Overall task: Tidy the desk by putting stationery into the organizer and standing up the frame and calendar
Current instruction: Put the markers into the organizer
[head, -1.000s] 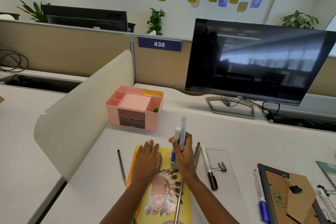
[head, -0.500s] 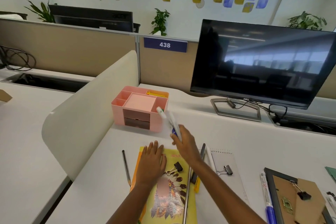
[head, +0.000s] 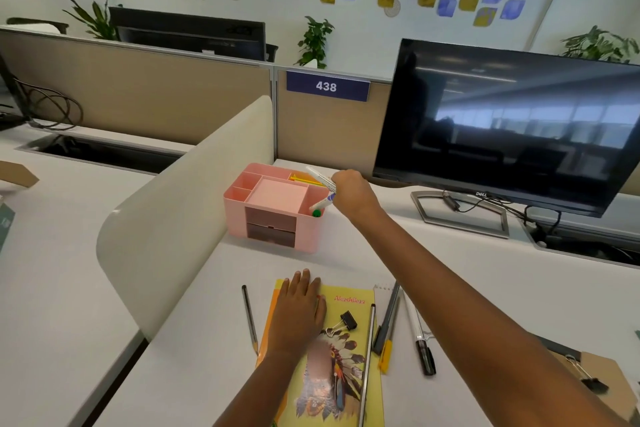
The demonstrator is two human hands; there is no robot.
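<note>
A pink organizer (head: 242,204) stands at the far middle of the desk, with yellow sticks in its back compartment and a green-capped item at its right front corner. My right hand (head: 349,192) is stretched out over its right side and grips two white markers (head: 322,180), one pointing up-left, the other tilted down into the right compartment. My left hand (head: 299,305) rests flat on the yellow booklet (head: 341,378) near me. A pencil (head: 249,317), a binder clip (head: 343,322), a grey-and-yellow pen (head: 388,322) and a white pen with black cap (head: 420,340) lie around the booklet. The frame's brown back (head: 595,367) lies flat at the right edge.
A black monitor (head: 512,125) on a metal stand (head: 460,215) sits behind and to the right of the organizer. A curved beige divider (head: 187,204) borders the desk on the left. A metal ruler (head: 367,357) lies on the booklet. A notepad (head: 388,291) lies under the pens.
My right hand has carried the two markers from above the booklet forward to the organizer's right side. The left hand has stayed flat on the booklet.
</note>
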